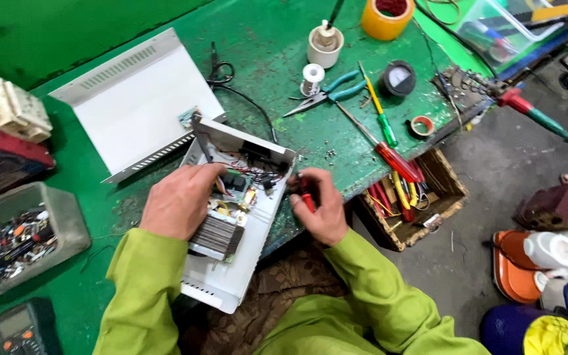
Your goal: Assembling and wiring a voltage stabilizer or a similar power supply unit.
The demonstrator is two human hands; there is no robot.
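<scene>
An opened white metal device chassis (235, 273) lies on the green workbench (277, 52), showing a transformer (217, 235), coloured wires and a small circuit board (238, 184). My left hand (180, 200) rests on the chassis, fingers curled over the wiring beside the transformer. At the chassis's right edge my right hand (320, 204) grips a small red-handled tool (306, 197), its tip pointing into the case. Both sleeves are lime green.
The white vented cover (136, 98) lies behind the chassis. Pliers (327, 95), screwdrivers (389, 154), a solder spool (311, 79), tape rolls (386, 16) and a round meter (399, 77) are spread at the back right. A wooden tool box (422, 200) sits on the floor. A parts tray (14, 243) and multimeter (24, 327) stand left.
</scene>
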